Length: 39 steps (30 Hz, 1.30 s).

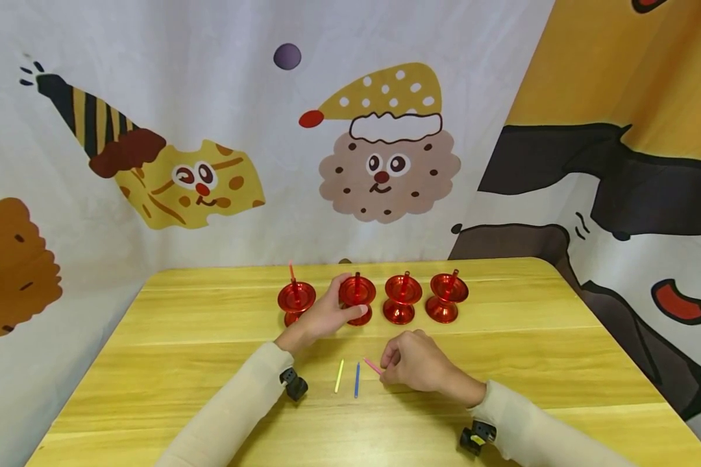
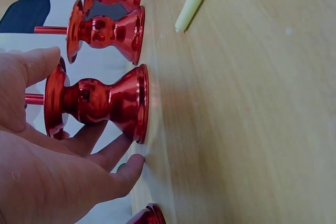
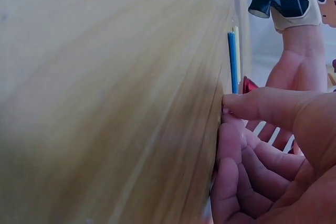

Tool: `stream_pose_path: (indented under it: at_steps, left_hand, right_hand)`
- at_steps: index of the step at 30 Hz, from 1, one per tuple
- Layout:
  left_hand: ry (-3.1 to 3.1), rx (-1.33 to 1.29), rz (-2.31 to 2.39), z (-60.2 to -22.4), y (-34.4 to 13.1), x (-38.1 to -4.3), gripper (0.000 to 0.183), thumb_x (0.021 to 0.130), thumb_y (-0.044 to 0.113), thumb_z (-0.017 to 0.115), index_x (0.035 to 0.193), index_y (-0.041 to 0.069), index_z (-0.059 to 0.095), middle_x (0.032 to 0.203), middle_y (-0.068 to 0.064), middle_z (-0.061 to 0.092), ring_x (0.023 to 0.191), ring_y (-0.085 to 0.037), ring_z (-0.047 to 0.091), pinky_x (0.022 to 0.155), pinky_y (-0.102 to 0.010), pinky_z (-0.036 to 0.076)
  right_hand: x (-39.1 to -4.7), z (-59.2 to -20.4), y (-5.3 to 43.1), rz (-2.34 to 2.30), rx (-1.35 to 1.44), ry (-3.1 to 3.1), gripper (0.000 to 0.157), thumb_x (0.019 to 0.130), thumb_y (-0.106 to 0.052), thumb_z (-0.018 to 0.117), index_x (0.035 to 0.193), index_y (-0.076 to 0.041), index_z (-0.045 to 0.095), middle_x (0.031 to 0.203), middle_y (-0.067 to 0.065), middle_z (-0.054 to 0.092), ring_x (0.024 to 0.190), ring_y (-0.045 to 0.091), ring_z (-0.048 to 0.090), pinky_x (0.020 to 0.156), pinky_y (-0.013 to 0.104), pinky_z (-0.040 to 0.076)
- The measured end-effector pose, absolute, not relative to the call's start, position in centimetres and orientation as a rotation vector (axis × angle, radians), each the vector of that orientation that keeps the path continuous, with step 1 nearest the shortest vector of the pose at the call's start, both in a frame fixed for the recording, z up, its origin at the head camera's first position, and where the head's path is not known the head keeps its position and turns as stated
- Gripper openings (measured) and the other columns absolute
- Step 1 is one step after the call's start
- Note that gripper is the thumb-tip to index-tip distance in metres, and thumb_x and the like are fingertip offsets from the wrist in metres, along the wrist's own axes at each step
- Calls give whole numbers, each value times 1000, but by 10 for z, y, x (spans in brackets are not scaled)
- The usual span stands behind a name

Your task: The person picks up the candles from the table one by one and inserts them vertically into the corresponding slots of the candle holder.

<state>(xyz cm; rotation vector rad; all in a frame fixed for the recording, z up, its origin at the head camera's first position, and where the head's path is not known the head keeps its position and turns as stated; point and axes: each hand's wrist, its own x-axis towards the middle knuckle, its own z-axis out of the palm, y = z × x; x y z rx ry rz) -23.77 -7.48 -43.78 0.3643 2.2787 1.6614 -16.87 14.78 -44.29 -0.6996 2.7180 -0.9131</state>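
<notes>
The pink candle (image 1: 372,366) lies mid-counter (image 1: 210,402), or just above it, the end away from the hand pointing toward the far left corner; whether it touches the wood I cannot tell. It looks feather-light, stiff but thin and probably waxy, so it could snap if bent or roll between smooth fingertips. The best hold is likely a gentle pinch on the lower shaft, leaving the other end free. The right hand (image 1: 417,363) has thumb and forefinger together on its end nearer the right edge.

The left hand (image 1: 327,314) is curled about the second holder (image 2: 86,100) from the left edge, thumb at the dish's near side, fingers behind. That holder seems rigid, light and slick from its glossy finish; its waist or dish rim should suit a steadying grip.

Counted: four red holders in a row along the far edge, the others being the leftmost holder (image 1: 296,297), the third holder (image 1: 398,314) and the rightmost holder (image 1: 441,312). Four candles: the pink one, one yellow candle (image 1: 339,376), one blue candle (image 1: 357,380), and one reddish candle (image 1: 292,271) upright in the leftmost holder.
</notes>
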Motion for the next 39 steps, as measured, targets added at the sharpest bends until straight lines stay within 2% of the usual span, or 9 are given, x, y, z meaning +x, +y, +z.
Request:
stream_pose_path:
  at_steps: [10,21,28,35,39]
  left_hand:
    - [2246,364,1670,-439,-77,-235,83,94,29,68,156,18,13,147,-14,43,131,-28,46,107,-48,38]
    - [2214,373,1678,-439,-79,-236,83,95,27,66,156,17,12,149,-13,41,136,-27,41,110,-47,33]
    - [2179,381,1728,-439,-79,-236,79,95,22,66,155,18,13,147,-14,43,134,-27,43,110,-45,34]
    - [2169,387,1733,-438,-80,-234,79,96,22,66,155,17,13,148,-15,41,135,-28,41,111,-47,32]
    - [2148,402,1741,-439,-80,-236,80,95,20,66,155,16,13,149,-15,40,135,-28,41,111,-46,33]
  right_hand:
    - [-168,-443,149,-952,-813,2694,12,70,-8,80,73,-18,75,63,-18,63,56,1,57,52,23,47]
    - [-174,-445,152,-1120,-862,2614,13,72,-4,74,76,-16,76,65,-15,65,56,2,54,50,20,46]
    - [-181,-430,146,-1226,-862,2637,10,74,-2,74,79,-11,74,68,-11,65,61,6,57,56,24,50]
    - [-196,-408,139,-1334,-865,2671,14,76,-5,77,77,-18,73,71,-11,66,65,10,61,62,27,54]
    - [-206,-401,136,-1399,-850,2672,14,77,-5,77,79,-18,73,74,-9,67,68,12,63,63,28,55]
